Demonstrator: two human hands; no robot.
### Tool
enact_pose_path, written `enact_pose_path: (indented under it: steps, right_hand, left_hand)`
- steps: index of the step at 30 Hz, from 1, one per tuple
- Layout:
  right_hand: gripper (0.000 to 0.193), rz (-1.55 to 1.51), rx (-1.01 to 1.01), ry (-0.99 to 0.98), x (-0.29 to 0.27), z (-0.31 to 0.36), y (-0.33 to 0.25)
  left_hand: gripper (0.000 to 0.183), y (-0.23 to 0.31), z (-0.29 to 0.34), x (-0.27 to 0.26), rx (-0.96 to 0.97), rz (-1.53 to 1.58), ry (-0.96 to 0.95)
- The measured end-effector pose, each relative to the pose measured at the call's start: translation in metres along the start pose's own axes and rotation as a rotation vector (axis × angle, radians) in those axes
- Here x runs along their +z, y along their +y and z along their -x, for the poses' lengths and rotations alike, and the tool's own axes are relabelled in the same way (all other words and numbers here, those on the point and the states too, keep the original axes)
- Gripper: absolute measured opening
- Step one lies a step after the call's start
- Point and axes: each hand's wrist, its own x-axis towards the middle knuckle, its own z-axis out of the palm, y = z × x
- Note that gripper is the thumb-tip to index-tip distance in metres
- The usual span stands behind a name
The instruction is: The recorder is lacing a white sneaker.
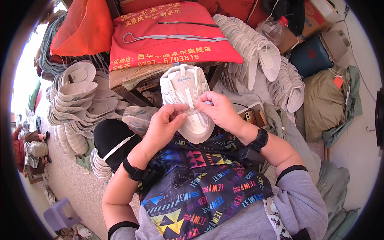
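Note:
A white sneaker upper (200, 127) with mesh panels lies before me, toe toward my body and tongue at the far end. No lace runs through it, and a pale strip (189, 98) lies along its middle. My left hand (170, 122) is at its left side, thumb and fingers closed on the upper around the base of the strip. From the other side my right hand (220, 110) pinches close to the same spot. Something small and bluish shows at its fingertips, too small to name. A patterned dark apron (208, 188) covers my lap beneath the shoe.
Beyond the shoe stands a wooden bench (128, 80) under a red cloth (172, 30) carrying a grey cord (176, 37). Nested shoe uppers are stacked left (72, 104) and right (244, 52). A black cap-like item (114, 138) sits by my left forearm; a phone (250, 117) lies right.

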Motion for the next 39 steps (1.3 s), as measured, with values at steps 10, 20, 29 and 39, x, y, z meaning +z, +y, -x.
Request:
enact_pose_path:
  steps: [10,20,29,39]
  right_hand:
    - [0.015,0.491,-0.325,0.072,-0.003,0.009,-0.021]
    - [0.016,0.565,-0.354,-0.006,0.004,0.005,-0.013]
    - [0.014,0.504,-0.297,-0.143,-0.017,0.002,-0.033]
    - [0.007,1.236,-0.507,0.262,-0.104,0.034,0.023]
  left_hand:
    - [0.026,0.001,-0.005,0.008,0.297,-0.238,0.161]
    - [0.024,0.000,-0.013,0.012,0.338,-0.291,0.209]
    - [0.021,0.013,0.013,-0.014,0.294,-0.792,0.182]
    - [0.016,-0.132,0.216,-0.332,-0.171,1.282,0.968]
